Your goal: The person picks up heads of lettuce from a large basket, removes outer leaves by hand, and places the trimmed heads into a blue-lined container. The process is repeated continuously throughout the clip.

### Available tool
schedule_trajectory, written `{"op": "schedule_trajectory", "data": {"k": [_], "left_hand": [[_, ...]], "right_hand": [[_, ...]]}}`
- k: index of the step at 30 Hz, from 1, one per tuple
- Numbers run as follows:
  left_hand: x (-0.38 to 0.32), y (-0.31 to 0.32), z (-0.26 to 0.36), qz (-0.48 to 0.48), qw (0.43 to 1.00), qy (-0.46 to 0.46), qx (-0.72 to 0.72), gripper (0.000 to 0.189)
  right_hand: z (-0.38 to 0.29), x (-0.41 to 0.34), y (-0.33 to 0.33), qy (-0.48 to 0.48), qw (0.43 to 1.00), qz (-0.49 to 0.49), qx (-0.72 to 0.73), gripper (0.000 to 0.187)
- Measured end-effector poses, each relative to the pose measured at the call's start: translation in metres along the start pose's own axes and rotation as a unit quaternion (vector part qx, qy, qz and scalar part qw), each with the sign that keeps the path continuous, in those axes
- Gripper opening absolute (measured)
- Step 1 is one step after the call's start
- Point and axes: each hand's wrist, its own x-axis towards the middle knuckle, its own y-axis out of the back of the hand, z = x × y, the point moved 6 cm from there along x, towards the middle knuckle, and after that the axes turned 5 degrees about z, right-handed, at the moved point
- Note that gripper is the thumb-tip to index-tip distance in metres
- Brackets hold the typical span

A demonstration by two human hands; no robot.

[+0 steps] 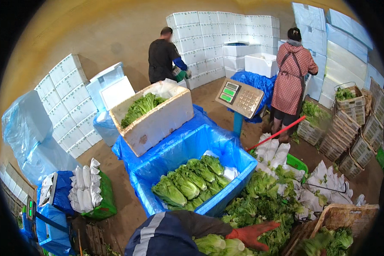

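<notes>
My left hand, in a red glove, reaches right with its fingers spread and nothing gripped in them. Several heads of romaine lettuce lie beside and below my left forearm. My right hand is out of view. Blurred lettuce shows over a brown plastic crate at the lower right. Before me stands a foam box lined with blue plastic film, with romaine heads laid in rows inside. A heap of loose leafy lettuce lies to the right of this box, behind my left hand.
A worn white foam box holds more greens. Beyond are a scale, a red pole and two people, one in black, one in a checked smock. White wrapped bundles, crates and stacked foam boxes surround the area.
</notes>
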Motion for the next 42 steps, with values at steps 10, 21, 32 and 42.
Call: {"op": "schedule_trajectory", "data": {"k": [10,21,32,42], "left_hand": [[-0.047,0.013,-0.035,-0.073,0.833,0.193,-0.514,0.100],[-0.025,-0.025,0.039,-0.188,0.754,0.398,-0.488,0.085],[0.017,-0.024,-0.004,-0.033,0.910,0.314,-0.267,0.060],[0.014,-0.029,0.035,-0.089,0.828,0.336,-0.440,0.066]], "right_hand": [[-0.198,-0.081,-0.111,-0.230,0.668,-0.393,0.589,0.055],[-0.138,0.044,-0.082,0.059,0.960,-0.267,0.063,0.018],[-0.159,0.028,-0.039,-0.034,0.923,-0.132,0.361,0.023],[-0.188,0.023,-0.054,0.014,0.853,-0.175,0.492,0.059]]}}
